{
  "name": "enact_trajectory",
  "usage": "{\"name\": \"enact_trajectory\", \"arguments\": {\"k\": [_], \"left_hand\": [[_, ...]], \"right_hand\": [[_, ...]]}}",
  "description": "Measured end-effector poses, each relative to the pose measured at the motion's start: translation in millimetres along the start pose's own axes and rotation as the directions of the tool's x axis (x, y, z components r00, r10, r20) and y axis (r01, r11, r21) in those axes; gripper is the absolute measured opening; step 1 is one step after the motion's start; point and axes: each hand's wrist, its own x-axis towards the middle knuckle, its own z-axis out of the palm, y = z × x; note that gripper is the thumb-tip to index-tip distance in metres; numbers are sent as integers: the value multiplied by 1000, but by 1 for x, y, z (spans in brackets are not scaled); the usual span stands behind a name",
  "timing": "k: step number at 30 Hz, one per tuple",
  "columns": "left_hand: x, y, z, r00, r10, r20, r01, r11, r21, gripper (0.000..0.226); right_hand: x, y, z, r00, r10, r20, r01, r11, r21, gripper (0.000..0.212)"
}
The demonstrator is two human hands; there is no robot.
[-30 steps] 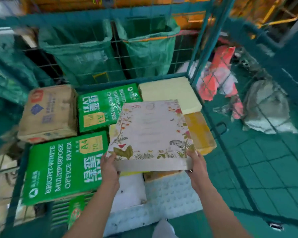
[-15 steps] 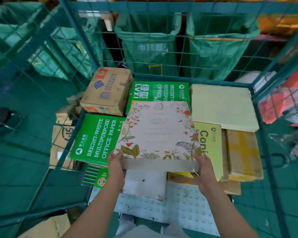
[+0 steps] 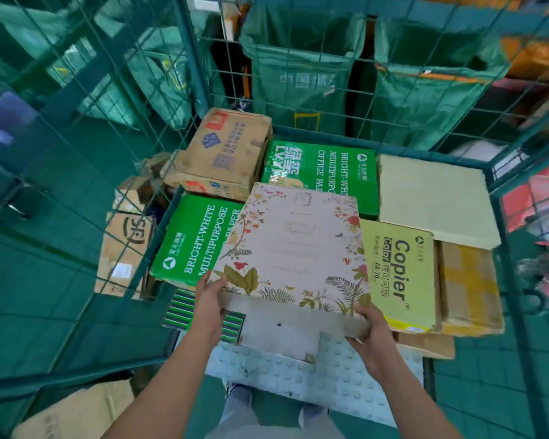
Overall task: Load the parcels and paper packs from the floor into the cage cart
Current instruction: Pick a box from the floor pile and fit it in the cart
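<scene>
Inside the green wire-mesh cage cart (image 3: 184,74), both hands hold a flat floral-printed cardboard box (image 3: 293,248) by its near edge.
The left hand (image 3: 208,304) grips the near-left corner, the right hand (image 3: 373,335) the near-right corner, fingers curled under. The box lies over a green pack of office paper (image 3: 194,239) and a yellow pack of copier paper (image 3: 400,274), beside a brown cardboard parcel (image 3: 225,150).

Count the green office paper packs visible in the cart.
2. One green pack lies at the cart's left side, partly under the floral box held by both hands. The other green pack lies at the back, beside the brown carton. More may be hidden underneath.
</scene>
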Motion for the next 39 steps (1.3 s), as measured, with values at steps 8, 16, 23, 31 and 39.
{"name": "enact_trajectory", "arguments": {"k": [8, 16, 23, 31, 39], "left_hand": [[20, 17, 15, 998, 12, 61, -12, 1000, -9, 44], [73, 64, 72, 993, 67, 98, -71, 997, 35, 51], [102, 87, 110, 988, 66, 138, -69, 997, 20, 50], [108, 85, 131, 984, 49, 172, -58, 997, 48, 45], [95, 49, 166, 829, -318, 459, 257, 947, 192, 104]], "right_hand": [[11, -22, 14, 999, -54, 4, 54, 996, 76, 38], [62, -76, 50, 996, -91, 14, 90, 995, 42, 53], [98, -116, 64, 991, -136, 3, 136, 989, 52, 57], [111, -134, 54, 983, -184, 8, 183, 982, 55, 27], [126, -246, 25, 907, -409, -102, 405, 912, -63, 72]]}}
